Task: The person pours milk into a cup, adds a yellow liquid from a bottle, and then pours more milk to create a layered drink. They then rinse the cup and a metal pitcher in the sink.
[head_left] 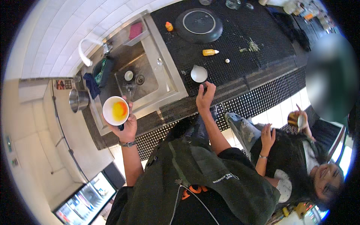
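My left hand [128, 129] is wrapped round a white cup [108, 112], held up at the sink's near left corner. Inside the cup lies a yellow liquid with an orange patch [120, 109]. My right hand [206, 98] is at the counter's front edge, its fingertips close to a small white pitcher [199, 74] with a pointed spout. A gap shows between its thumb and fingers, and I cannot tell whether they touch the pitcher. Beyond the pitcher lies a yellow dropper bottle [210, 52]; a small orange bottle [169, 26] stands farther back.
The steel sink [163, 73] holds a small white cup [128, 75]; a spoon [167, 80] lies on its rim. A dark overturned pan [183, 32] and a small white cap [227, 60] are on the black mat. At right, a person holds a brownish cup [293, 119].
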`<action>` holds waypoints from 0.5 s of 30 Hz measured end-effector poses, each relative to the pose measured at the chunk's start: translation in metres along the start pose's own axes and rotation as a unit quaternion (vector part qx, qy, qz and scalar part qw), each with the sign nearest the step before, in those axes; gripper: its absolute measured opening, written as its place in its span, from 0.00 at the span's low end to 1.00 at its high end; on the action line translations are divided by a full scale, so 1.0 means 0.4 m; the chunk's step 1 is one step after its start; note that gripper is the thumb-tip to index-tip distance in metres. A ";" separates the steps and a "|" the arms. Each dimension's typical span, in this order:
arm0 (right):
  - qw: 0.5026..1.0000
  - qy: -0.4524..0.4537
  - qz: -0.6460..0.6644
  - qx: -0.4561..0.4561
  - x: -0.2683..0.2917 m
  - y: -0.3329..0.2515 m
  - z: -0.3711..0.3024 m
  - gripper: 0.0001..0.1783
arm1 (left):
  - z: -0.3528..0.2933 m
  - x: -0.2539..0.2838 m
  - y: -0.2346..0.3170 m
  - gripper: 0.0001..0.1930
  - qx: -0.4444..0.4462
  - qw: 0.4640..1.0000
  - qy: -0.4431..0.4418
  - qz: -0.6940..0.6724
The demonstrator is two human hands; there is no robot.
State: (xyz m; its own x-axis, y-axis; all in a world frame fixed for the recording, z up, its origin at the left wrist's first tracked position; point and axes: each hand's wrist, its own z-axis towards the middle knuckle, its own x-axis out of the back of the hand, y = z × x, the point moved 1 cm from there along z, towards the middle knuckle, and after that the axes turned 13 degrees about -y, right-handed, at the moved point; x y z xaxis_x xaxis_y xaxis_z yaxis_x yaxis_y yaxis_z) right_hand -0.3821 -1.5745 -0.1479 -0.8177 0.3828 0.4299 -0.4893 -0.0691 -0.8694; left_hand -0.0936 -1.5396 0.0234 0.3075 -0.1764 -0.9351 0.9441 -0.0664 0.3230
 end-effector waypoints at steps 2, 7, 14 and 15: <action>0.999 0.042 0.021 -0.005 -0.022 0.000 0.002 0.12 | 0.004 0.014 0.010 0.34 0.021 1.000 0.020 0.010; 0.993 0.097 0.053 0.051 -0.075 0.049 0.012 0.07 | 0.000 0.022 0.009 0.34 0.086 0.996 0.022 0.022; 0.983 0.110 0.127 0.066 0.014 -0.053 0.009 0.07 | -0.033 0.009 0.016 0.35 0.138 0.990 -0.009 -0.011; 0.983 0.105 0.134 0.069 0.039 -0.087 -0.008 0.08 | -0.043 0.008 0.024 0.35 0.149 0.989 -0.016 -0.007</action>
State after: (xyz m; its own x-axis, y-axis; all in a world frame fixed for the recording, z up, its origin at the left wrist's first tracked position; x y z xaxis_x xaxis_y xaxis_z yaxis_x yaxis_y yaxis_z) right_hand -0.3767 -1.5630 -0.1116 -0.8493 0.5146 0.1175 -0.3134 -0.3125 -0.8967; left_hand -0.0816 -1.5238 0.0208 0.2867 -0.2040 -0.9361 0.8699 -0.3540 0.3435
